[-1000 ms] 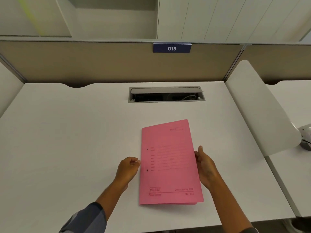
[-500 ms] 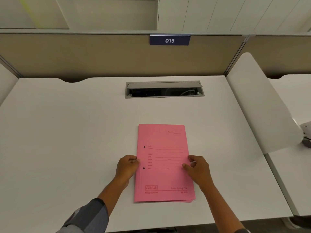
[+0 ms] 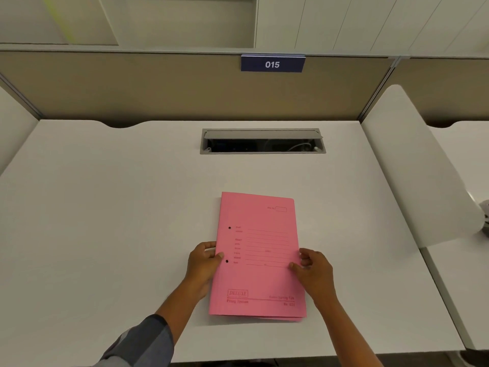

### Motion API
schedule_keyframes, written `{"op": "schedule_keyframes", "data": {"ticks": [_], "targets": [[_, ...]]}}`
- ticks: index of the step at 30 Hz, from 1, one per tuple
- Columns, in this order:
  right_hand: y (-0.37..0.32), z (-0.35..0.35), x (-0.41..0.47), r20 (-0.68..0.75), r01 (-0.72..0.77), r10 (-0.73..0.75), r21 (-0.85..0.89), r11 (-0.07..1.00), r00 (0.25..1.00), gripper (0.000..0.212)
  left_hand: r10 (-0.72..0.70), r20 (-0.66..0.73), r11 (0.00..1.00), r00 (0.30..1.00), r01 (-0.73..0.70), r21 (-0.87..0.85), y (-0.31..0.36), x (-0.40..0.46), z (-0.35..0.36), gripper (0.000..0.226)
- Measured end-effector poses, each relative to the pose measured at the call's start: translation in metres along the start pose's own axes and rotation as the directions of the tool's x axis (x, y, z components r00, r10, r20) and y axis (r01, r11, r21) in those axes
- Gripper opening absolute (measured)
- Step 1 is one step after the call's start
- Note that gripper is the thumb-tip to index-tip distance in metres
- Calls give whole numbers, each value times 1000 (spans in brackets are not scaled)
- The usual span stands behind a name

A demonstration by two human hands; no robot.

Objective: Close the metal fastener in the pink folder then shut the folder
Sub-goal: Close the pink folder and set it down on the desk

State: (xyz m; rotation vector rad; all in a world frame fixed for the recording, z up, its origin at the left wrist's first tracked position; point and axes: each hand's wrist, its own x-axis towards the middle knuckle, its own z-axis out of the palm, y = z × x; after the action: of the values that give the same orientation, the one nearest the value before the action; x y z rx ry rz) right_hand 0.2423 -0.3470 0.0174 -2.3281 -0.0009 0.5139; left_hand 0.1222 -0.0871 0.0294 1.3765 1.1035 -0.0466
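Holding a thin card folder by both long edges

Pinching the spine side, the left hand (image 3: 202, 263) has its thumb on the cover near the lower punched hole and its fingers curled under the edge. The right hand (image 3: 313, 271) grips the opposite, open edge the same way, thumb on top, fingers half closed around the card. Between them lies the pink folder (image 3: 258, 256), cover down and flat on the white counter (image 3: 105, 221), near the front edge and well short of the cable slot (image 3: 262, 141). It looks light, thin and bendy, likely to slide on the smooth top and to crease if squeezed hard. Edges are the sensible hold. The metal fastener is hidden inside.
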Motion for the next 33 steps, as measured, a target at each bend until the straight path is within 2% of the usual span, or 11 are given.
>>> {"op": "schedule_keyframes", "data": {"ticks": [5, 8, 11, 17, 22, 33], "targets": [[3, 1, -13, -20, -109, 120, 286, 952, 993, 55, -39, -26, 992, 999, 35, -125, 0, -3, -1, 21], [1, -1, -20, 56, -186, 181, 453, 872, 982, 41, -41, -24, 987, 999, 36, -159, 3, -4, -4, 21], [-6, 0, -30, 115, -213, 179, 540, 814, 977, 29, -21, -37, 988, 999, 15, -156, 7, -7, -8, 25], [-38, 1, -44, 87, -157, 130, 569, 807, 988, 32, 29, -61, 982, 998, -39, -183, 22, -12, -31, 24], [-81, 11, -44, 66, -89, 61, 575, 814, 996, 32, 122, -98, 974, 988, -138, -180, 48, -12, -63, 22], [-222, 82, -42, 122, 6, -92, 570, 822, 988, 35, 226, -245, 954, 943, -264, -139, 111, 17, -189, 17]]}}
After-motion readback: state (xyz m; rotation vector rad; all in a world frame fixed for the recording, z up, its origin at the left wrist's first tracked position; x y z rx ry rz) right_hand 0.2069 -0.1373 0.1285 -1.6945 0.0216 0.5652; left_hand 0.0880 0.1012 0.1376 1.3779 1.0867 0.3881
